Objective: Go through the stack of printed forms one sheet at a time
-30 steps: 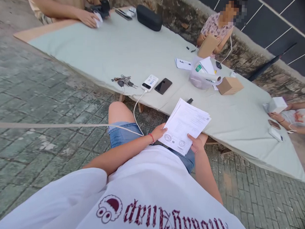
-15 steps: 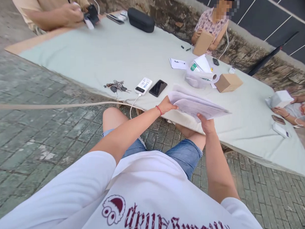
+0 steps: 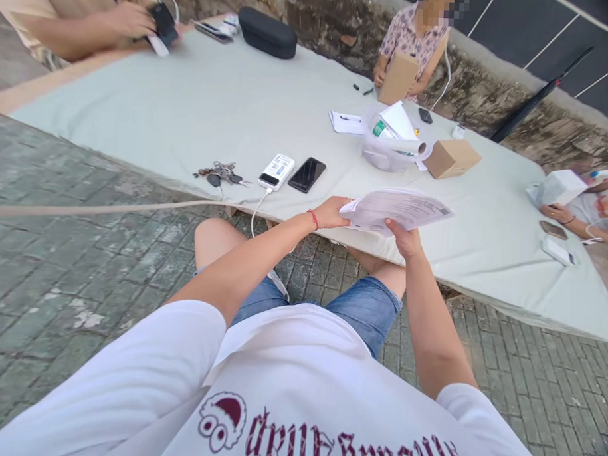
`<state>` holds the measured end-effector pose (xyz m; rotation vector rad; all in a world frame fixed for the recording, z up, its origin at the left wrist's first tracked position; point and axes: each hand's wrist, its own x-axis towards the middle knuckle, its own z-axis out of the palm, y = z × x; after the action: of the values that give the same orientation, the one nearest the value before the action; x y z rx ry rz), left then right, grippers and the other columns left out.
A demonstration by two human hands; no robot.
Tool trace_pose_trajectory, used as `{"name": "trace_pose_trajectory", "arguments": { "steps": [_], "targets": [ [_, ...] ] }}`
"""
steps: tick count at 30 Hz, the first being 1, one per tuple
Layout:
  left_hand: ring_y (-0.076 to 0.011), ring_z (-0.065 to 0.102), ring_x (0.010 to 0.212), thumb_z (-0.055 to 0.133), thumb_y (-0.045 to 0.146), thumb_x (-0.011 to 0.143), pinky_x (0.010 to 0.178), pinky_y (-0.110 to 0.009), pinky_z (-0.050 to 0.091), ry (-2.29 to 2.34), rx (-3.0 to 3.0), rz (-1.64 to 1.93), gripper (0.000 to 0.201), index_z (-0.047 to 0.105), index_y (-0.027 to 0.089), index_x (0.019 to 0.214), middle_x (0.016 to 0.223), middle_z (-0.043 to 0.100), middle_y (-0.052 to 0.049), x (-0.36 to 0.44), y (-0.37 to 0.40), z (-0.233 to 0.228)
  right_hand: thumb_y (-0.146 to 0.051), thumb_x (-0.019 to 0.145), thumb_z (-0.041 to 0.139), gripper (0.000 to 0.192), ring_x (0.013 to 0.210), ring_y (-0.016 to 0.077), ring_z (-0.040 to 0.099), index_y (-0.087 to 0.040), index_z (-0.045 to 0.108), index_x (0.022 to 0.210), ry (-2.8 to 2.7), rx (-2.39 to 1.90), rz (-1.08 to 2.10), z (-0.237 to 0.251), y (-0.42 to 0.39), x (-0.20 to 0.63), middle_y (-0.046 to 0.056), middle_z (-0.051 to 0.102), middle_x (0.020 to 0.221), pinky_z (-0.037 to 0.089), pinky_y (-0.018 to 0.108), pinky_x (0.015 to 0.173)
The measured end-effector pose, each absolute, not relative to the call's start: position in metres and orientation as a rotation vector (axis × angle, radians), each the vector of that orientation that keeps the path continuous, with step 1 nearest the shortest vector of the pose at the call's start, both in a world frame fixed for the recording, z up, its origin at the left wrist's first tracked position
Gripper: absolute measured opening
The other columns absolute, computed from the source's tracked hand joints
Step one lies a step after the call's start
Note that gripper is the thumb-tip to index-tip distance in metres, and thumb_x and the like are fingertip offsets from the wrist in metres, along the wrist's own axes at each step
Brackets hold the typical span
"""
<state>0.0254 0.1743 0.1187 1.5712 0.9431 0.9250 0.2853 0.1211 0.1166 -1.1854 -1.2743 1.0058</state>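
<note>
The left hand [image 3: 333, 213] and right hand [image 3: 404, 238] grip papers [image 3: 402, 209] in their fingers, right of the black phone [image 3: 307, 175].

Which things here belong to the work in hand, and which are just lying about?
In hand:
- paper stack
- left hand and right hand, both gripping it

Apparently just lying about:
- keys
- white power bank
- dark phone beside it
- black case

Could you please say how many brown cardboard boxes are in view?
2: one cardboard box held by the person across the table; another cardboard box on the table, beyond the papers. More may be hidden.
</note>
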Motion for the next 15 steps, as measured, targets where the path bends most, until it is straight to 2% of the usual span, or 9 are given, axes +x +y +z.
{"name": "trace_pose_trajectory", "arguments": {
  "steps": [5, 11, 13, 15],
  "targets": [
    [-0.0276, 0.067, 0.091, 0.083, 0.023, 0.059, 0.091, -0.038, 0.052, 0.967, 1.659, 0.772, 0.036, 0.075, 0.011, 0.091, 0.086, 0.074, -0.003, 0.022, 0.168, 0.109, -0.045, 0.067, 0.085, 0.064, 0.119, 0.0230, 0.060, -0.023, 0.063, 0.124, -1.289, -1.257, 1.038, 0.106, 0.121, 0.280, 0.007, 0.068, 0.126, 0.043, 0.043, 0.110],
    [-0.0317, 0.068, 0.099, 0.072, 0.055, 0.078, 0.091, -0.036, 0.052, 1.012, 1.454, 0.817, 0.048, 0.077, 0.010, 0.093, 0.084, 0.076, -0.009, 0.020, 0.135, 0.107, -0.041, 0.071, 0.083, 0.049, 0.122, 0.0222, 0.060, -0.023, 0.067, 0.114, -1.261, -1.283, 1.042, 0.105, 0.094, 0.282, 0.005, 0.069, 0.125, 0.043, 0.039, 0.111],
    [-0.0338, 0.068, 0.102, 0.070, 0.060, 0.078, 0.093, -0.038, 0.053, 0.977, 1.301, 0.764, 0.055, 0.077, 0.010, 0.098, 0.092, 0.077, -0.012, 0.023, 0.114, 0.100, -0.043, 0.072, 0.083, 0.046, 0.118, 0.0241, 0.062, -0.023, 0.069, 0.110, -1.178, -1.325, 1.131, 0.103, 0.076, 0.288, 0.006, 0.071, 0.121, 0.047, 0.040, 0.107],
    [-0.0342, 0.067, 0.110, 0.070, 0.061, 0.078, 0.097, -0.041, 0.052, 0.879, 1.064, 0.753, 0.059, 0.074, 0.012, 0.111, 0.110, 0.075, -0.014, 0.029, 0.088, 0.086, -0.048, 0.075, 0.079, 0.045, 0.113, 0.0258, 0.065, -0.023, 0.069, 0.111, -1.094, -1.369, 1.216, 0.095, 0.055, 0.296, 0.006, 0.072, 0.117, 0.051, 0.041, 0.102]
  ]
}}
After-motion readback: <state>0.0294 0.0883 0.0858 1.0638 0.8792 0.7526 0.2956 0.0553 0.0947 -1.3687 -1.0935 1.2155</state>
